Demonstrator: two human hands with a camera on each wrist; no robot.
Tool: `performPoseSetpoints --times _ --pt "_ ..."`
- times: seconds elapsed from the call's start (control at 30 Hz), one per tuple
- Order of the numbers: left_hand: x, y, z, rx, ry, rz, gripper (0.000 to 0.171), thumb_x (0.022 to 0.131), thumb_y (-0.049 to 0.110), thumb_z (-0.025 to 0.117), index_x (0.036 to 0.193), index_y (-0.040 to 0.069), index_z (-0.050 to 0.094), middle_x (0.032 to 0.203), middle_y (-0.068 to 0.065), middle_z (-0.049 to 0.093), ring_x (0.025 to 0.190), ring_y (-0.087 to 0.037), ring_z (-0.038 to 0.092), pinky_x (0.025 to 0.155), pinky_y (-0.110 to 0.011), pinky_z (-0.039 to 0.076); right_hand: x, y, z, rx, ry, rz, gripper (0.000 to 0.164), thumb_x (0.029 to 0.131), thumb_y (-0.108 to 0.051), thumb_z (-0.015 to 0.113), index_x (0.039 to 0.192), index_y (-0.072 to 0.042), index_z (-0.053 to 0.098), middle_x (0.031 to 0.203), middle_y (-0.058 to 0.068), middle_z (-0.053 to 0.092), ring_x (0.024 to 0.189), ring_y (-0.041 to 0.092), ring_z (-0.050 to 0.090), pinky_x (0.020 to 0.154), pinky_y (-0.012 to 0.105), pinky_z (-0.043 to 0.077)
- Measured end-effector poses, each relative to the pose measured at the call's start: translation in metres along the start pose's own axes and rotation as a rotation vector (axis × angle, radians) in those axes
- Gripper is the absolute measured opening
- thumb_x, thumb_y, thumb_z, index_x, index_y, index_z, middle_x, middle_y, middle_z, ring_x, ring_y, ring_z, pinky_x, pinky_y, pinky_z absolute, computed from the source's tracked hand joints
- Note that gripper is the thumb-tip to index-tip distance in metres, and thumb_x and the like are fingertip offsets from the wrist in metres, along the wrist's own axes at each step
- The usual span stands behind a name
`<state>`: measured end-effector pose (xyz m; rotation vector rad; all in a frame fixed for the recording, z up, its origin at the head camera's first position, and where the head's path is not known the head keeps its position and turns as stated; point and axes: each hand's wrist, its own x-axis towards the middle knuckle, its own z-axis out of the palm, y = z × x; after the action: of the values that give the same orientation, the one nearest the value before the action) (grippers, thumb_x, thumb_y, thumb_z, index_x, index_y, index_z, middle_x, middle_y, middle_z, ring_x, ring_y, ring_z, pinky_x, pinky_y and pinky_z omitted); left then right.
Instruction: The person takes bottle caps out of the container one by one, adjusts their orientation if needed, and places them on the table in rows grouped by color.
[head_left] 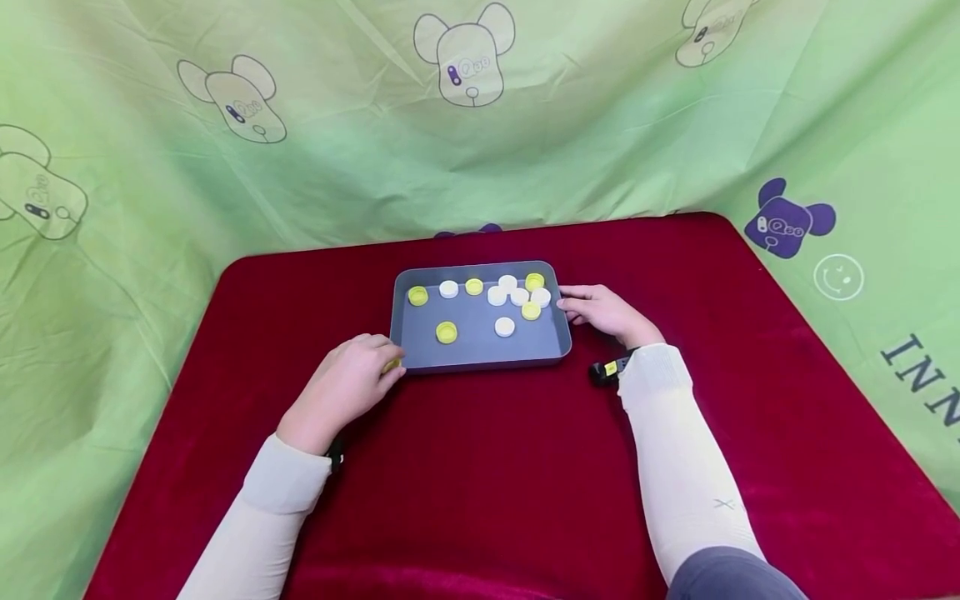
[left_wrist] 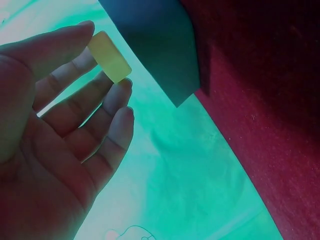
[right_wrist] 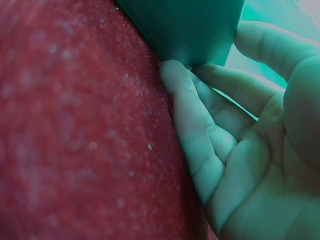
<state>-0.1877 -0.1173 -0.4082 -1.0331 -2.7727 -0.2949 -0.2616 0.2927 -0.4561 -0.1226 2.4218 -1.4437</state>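
My left hand (head_left: 348, 379) pinches a yellow round plastic cap (left_wrist: 110, 57) between thumb and fingertips, beside the near left corner of a grey tray (head_left: 480, 350). From the head view the fingers hide most of this cap; the left wrist view has it edge-on. At the tray's right side, my right hand (head_left: 603, 312) grips the wall, the thumb by the rim and the other fingers low against the outside. Several yellow caps (head_left: 446, 332) and several white caps (head_left: 505, 327) lie in the tray, most of them bunched toward its far right corner.
The tray stands on a table with a dark red cloth (head_left: 480, 467). Behind and along both sides hangs a green curtain (head_left: 337, 167) printed with cartoon heads. Each wrist wears a black device, the right one (head_left: 607, 369) with a yellow label.
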Motion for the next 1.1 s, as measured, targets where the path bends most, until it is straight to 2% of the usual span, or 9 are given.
performPoseSetpoints --times 0.4,0.73,1.1 --pt "-0.016 -0.002 0.003 -0.017 -0.02 -0.041 0.017 0.084 0.016 0.076 0.099 0.007 0.074 0.095 -0.003 0.068 0.09 -0.021 0.061 0.081 -0.037 0.052 0.006 -0.003 0.003 -0.005 -0.011 -0.012 0.056 0.097 -0.027 0.06 0.145 -0.004 0.044 0.115 0.019 0.065 0.093 0.021 0.063 0.088 0.037 0.051" --pt "-0.021 -0.005 0.006 -0.013 -0.001 -0.007 0.013 0.084 0.014 0.075 0.096 0.007 0.074 0.094 -0.003 0.068 0.089 -0.022 0.061 0.08 -0.037 0.051 0.004 0.003 -0.001 0.007 0.022 0.003 0.055 0.097 -0.026 0.059 0.145 -0.003 0.044 0.111 0.017 0.067 0.093 0.019 0.064 0.084 0.032 0.052" --pt "-0.032 -0.004 0.011 -0.026 -0.054 -0.044 0.014 0.084 0.017 0.076 0.095 0.009 0.073 0.092 -0.001 0.066 0.083 -0.018 0.06 0.076 -0.036 0.052 0.005 0.002 0.0 0.042 -0.006 0.011 0.054 0.099 -0.022 0.057 0.146 -0.002 0.042 0.115 0.02 0.065 0.093 0.018 0.064 0.088 0.038 0.051"
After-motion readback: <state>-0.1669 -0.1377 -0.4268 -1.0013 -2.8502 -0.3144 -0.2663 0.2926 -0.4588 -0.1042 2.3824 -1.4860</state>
